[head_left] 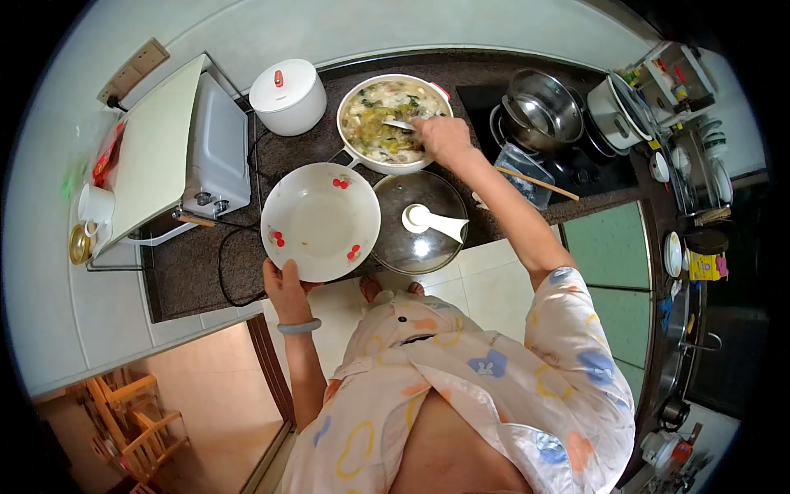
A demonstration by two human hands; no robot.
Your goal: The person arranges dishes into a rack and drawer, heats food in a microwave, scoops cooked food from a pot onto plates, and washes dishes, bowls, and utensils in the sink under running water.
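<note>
My left hand (pixel 286 290) grips the near rim of a large white bowl (pixel 321 218) with red cherry prints, thumb on the edge. The bowl is tilted toward me, with only a small brown speck inside. My right hand (pixel 447 142) is closed around a spoon (pixel 400 125), whose pale head rests in a white pot (pixel 352 152); its handle is hidden by my fingers. Soupy food (pixel 387 111) with green leaves and pale pieces fills the pot. Just below the pot lies a glass lid (pixel 403 251) with a white knob and handle piece on it.
A lidded white pot (pixel 288 103) stands at the back, near a countertop oven (pixel 218 148) on the left. Right of the pot, a steel pot (pixel 543 111) sits on the black cooktop (pixel 592 169), with a wooden stick (pixel 539 183) over a clear plastic bag (pixel 520 169). A black cord (pixel 222 272) loops across the counter.
</note>
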